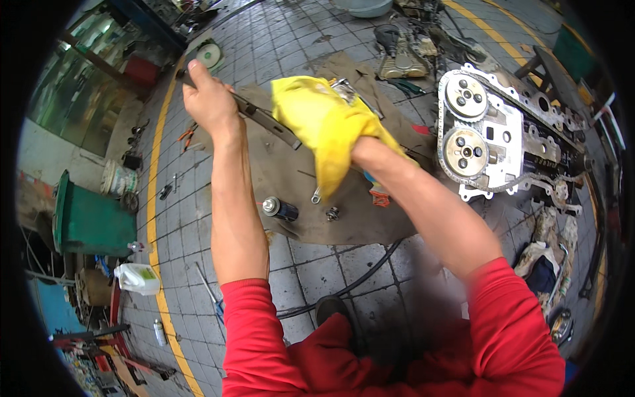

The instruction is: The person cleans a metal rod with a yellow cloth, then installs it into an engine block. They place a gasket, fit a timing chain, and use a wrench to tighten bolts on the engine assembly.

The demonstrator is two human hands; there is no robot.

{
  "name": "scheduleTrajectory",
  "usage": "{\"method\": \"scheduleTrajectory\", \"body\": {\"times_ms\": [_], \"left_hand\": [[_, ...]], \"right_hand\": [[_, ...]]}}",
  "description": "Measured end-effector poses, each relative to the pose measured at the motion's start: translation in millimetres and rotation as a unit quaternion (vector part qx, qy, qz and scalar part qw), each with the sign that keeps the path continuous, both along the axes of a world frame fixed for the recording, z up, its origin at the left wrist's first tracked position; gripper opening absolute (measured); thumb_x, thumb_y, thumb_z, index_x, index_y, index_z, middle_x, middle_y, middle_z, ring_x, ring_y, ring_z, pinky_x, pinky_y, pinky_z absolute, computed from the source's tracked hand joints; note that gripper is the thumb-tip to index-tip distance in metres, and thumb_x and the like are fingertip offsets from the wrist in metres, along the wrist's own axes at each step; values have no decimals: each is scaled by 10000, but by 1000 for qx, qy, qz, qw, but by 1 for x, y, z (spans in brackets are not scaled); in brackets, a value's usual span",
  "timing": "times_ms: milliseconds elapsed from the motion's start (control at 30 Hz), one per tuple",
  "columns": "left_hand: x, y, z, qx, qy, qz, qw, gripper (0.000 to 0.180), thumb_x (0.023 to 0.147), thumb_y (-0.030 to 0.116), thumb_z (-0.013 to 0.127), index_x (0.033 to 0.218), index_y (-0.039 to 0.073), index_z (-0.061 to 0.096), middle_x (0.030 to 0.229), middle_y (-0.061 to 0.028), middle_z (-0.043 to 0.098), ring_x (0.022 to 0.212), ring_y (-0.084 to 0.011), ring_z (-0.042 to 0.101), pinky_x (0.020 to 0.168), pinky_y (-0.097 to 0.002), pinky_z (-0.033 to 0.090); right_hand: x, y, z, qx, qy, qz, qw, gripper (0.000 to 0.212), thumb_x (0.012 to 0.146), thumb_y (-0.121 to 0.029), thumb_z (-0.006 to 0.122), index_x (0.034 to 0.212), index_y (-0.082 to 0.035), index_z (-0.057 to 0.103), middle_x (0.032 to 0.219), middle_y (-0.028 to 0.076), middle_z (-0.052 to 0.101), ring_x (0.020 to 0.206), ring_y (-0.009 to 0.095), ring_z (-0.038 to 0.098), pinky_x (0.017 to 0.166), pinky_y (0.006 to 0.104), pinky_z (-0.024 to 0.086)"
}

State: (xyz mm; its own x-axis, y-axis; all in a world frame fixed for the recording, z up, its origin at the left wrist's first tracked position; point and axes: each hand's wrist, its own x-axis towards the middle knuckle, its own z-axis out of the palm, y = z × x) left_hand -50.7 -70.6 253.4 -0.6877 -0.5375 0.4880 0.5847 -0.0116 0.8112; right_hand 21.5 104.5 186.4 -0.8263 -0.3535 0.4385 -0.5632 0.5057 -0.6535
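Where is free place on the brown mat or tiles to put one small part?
The brown mat looks bare between the dark bar and the spray can, left of the wrench. Tiles beyond the mat, left of the blue basin, also look free. Crowded: the right side, with the engine part and dirty metal parts.

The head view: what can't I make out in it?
Head view, right hand: fingers hidden by the yellow cloth.
Head view, dark bar: gripped part covered by the left hand.
Head view, blue basin: cut off by the top edge.
Head view, small metal part: too small to identify.
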Motion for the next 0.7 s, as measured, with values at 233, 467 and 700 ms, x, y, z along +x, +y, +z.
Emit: {"method": "scheduleTrajectory", "body": {"times_ms": [233,467,700], "left_hand": [[-12,54,-26,93,-3,-151,984,526,1185,543,437,1062,56,594,882,27,578,775,-100,513,700,-301,455],[7,53,-93,30,-74,-211,974,570,1203,536,398,1106,32,646,925,24,571,841,-96,500,768,-283,455],[10,40,-94,148,-78,-303,938,504,1197,503,456,1145,40,647,945,28,607,825,-83,539,748,-270,476]], "right_hand": [[-5,8,-48,-65,92,-65,992,500,989,-310,745,1417,-79,630,1408,225,656,1341,364,592,1121,439,467],[-16,-12,-22,-7,11,-196,980,224,968,-248,672,1083,-57,655,1032,228,687,983,444,628,843,484,521],[-29,15,-27,22,167,-28,985,244,913,-252,724,1082,-76,707,1022,203,733,963,434,680,828,479,541]]}}
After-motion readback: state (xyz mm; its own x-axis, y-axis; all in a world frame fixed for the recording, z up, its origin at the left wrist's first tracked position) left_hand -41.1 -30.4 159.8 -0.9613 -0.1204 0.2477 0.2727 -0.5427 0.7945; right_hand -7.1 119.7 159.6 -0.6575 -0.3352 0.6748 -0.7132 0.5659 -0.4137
